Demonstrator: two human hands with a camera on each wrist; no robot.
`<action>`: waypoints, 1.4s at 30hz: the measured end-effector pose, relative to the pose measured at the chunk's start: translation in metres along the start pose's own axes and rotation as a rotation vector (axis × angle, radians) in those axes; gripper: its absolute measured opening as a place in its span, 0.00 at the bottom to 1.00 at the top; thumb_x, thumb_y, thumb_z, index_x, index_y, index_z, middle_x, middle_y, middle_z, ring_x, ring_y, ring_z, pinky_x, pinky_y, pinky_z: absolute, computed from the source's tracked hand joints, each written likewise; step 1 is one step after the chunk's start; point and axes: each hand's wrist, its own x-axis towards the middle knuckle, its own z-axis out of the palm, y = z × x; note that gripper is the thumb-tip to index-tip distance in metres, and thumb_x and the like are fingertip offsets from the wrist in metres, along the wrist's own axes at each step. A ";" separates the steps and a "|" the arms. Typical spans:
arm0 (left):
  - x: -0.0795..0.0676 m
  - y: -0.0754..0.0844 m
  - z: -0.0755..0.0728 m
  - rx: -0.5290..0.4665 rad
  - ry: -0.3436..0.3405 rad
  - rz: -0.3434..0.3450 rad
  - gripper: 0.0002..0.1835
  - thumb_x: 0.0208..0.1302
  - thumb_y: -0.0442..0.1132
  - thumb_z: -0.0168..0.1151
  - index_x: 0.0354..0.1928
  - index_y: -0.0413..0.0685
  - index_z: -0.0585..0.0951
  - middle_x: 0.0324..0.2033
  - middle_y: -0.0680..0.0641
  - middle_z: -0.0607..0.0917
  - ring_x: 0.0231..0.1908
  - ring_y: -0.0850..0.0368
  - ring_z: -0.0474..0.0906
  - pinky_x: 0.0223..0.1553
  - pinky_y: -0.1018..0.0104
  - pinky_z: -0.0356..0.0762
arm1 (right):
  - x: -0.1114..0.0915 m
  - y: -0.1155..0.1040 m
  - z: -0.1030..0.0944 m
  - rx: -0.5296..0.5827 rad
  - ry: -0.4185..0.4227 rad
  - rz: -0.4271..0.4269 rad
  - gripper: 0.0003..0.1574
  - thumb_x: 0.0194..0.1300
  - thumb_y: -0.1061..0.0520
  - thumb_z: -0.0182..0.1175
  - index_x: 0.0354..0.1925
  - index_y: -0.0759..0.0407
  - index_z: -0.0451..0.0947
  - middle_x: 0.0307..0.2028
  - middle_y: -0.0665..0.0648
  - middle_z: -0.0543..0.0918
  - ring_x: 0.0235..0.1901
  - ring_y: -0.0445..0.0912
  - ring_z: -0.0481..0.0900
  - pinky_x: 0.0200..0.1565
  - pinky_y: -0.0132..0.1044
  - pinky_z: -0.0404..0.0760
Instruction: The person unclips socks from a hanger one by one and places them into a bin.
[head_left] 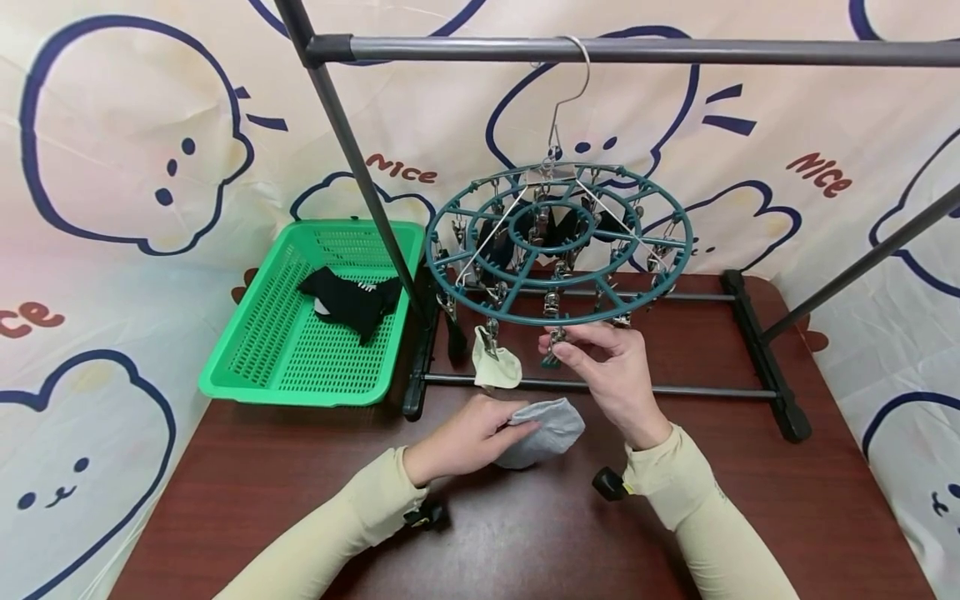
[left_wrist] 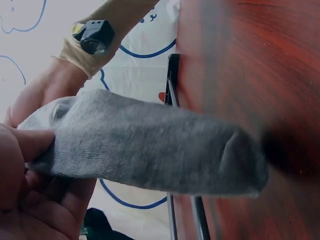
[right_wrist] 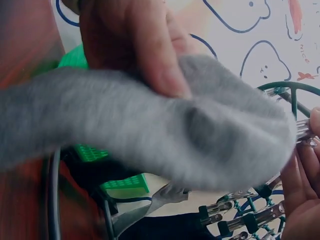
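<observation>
My left hand (head_left: 468, 437) pinches a grey sock (head_left: 551, 429) between thumb and fingers, below the front of a round green clip hanger (head_left: 555, 320). In the left wrist view, the sock (left_wrist: 145, 145) stretches sideways from the fingers, its far end hanging free. My right hand (head_left: 618, 375) grips a metal clip (head_left: 556, 337) at the hanger's front rim, thumb and fingers on its handles. Just left of that clip, a pale yellow sock (head_left: 497, 367) hangs from another clip. Dark socks (head_left: 495, 244) hang further back, partly hidden by the rings.
The hanger hooks over a grey metal rail (head_left: 465, 50) of a standing rack. At left is a green basket (head_left: 300, 398) with black socks (head_left: 352, 304) inside. The rack's lower bar (head_left: 697, 392) and black foot (head_left: 787, 417) lie along the brown table (head_left: 525, 542).
</observation>
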 end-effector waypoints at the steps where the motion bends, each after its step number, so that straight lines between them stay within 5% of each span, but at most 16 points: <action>1: 0.000 0.001 -0.001 -0.001 -0.004 0.002 0.07 0.79 0.39 0.57 0.43 0.48 0.83 0.27 0.59 0.79 0.25 0.72 0.66 0.34 0.76 0.70 | 0.000 0.000 0.000 0.013 0.001 0.003 0.12 0.67 0.72 0.65 0.49 0.71 0.87 0.43 0.55 0.92 0.43 0.46 0.92 0.47 0.37 0.87; 9: -0.006 0.009 -0.016 0.025 -0.054 0.070 0.10 0.79 0.40 0.56 0.34 0.50 0.77 0.21 0.62 0.64 0.22 0.74 0.58 0.28 0.79 0.61 | -0.001 0.001 -0.001 -0.005 0.024 0.031 0.12 0.67 0.72 0.66 0.48 0.75 0.85 0.41 0.52 0.92 0.42 0.45 0.92 0.46 0.37 0.87; 14: -0.014 0.013 -0.035 0.036 -0.038 0.131 0.07 0.78 0.38 0.58 0.37 0.51 0.79 0.21 0.61 0.68 0.24 0.73 0.62 0.29 0.79 0.65 | -0.002 0.002 -0.001 -0.042 0.054 0.050 0.11 0.66 0.72 0.67 0.46 0.77 0.84 0.39 0.52 0.92 0.41 0.44 0.92 0.46 0.36 0.87; 23: -0.028 0.016 -0.073 -0.025 0.130 0.106 0.09 0.74 0.29 0.60 0.49 0.44 0.85 0.31 0.52 0.84 0.28 0.69 0.73 0.29 0.73 0.75 | -0.001 0.001 -0.004 -0.006 0.088 0.051 0.09 0.66 0.73 0.66 0.45 0.71 0.87 0.38 0.54 0.92 0.40 0.46 0.92 0.46 0.37 0.87; 29: -0.034 0.014 -0.098 0.080 0.333 0.134 0.11 0.67 0.24 0.63 0.48 0.40 0.86 0.27 0.51 0.85 0.25 0.70 0.71 0.26 0.76 0.72 | 0.000 0.000 -0.004 0.009 0.092 0.060 0.11 0.66 0.73 0.65 0.45 0.67 0.88 0.38 0.54 0.92 0.40 0.46 0.92 0.47 0.38 0.87; 31: -0.036 0.015 -0.106 0.109 0.413 0.109 0.12 0.65 0.23 0.64 0.47 0.38 0.87 0.24 0.50 0.83 0.23 0.70 0.68 0.25 0.76 0.69 | 0.000 0.001 -0.004 0.015 0.092 0.057 0.11 0.66 0.74 0.65 0.45 0.68 0.88 0.38 0.54 0.92 0.40 0.46 0.92 0.47 0.38 0.87; 37: -0.044 0.015 -0.130 0.109 0.586 0.002 0.12 0.64 0.22 0.64 0.48 0.34 0.87 0.36 0.40 0.91 0.34 0.74 0.83 0.31 0.78 0.78 | 0.001 0.002 -0.005 0.031 0.087 0.056 0.11 0.66 0.74 0.65 0.45 0.68 0.88 0.38 0.55 0.92 0.40 0.46 0.92 0.47 0.39 0.87; 42: -0.049 0.014 -0.146 0.138 0.675 -0.069 0.09 0.68 0.25 0.64 0.47 0.36 0.88 0.23 0.46 0.85 0.19 0.71 0.72 0.19 0.74 0.63 | 0.000 0.001 -0.005 0.021 0.082 0.069 0.10 0.66 0.74 0.65 0.45 0.68 0.88 0.38 0.55 0.92 0.40 0.47 0.92 0.47 0.39 0.87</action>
